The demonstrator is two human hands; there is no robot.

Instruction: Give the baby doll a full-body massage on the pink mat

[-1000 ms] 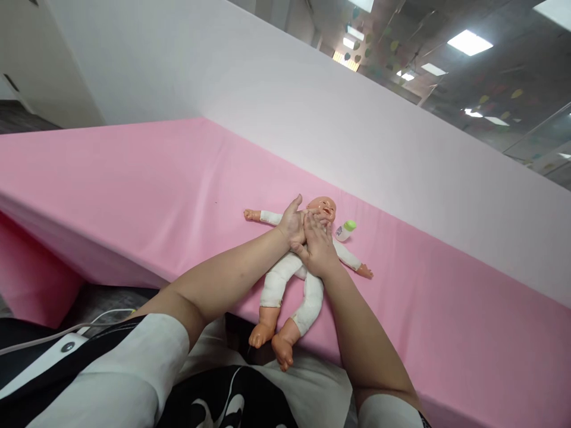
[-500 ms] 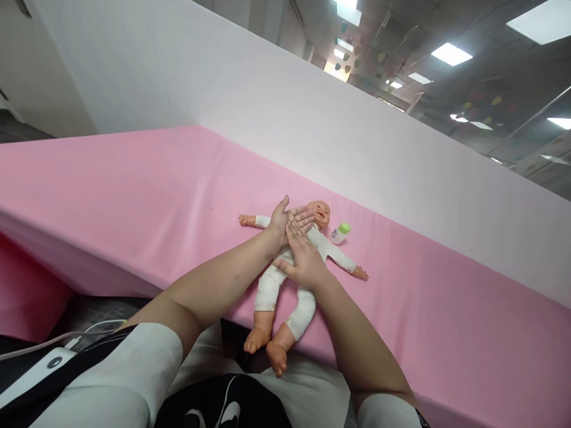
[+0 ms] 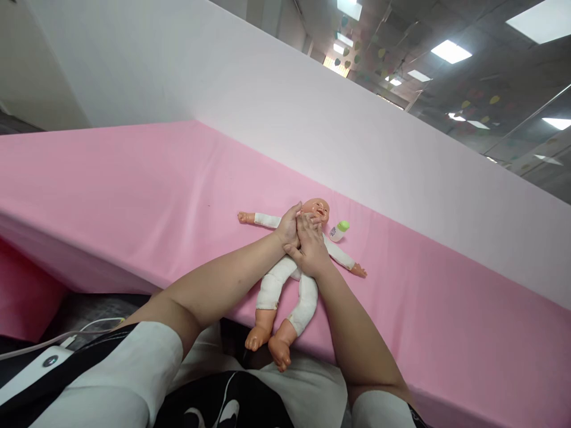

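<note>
A plastic baby doll in a white cloth bodysuit lies face up on the pink-covered surface, arms spread wide, with its bare feet hanging past the near edge toward the person's lap. It looks light and easy to shift. The head, hands and feet appear to be hard, smooth moulded plastic, while the clothed trunk and limbs seem softer and likely give a little under pressure. The torso looks like the steadiest place to take hold, since the thin arms and legs would probably swing loose.

The left hand and right hand both reach forward with forearms nearly straight and meet over the doll's chest just below the chin. Their fingers lie flat and extended against the doll, pressing on it and not clenched around anything. A small white bottle with a green cap lies just beside the doll's head, untouched.
</note>
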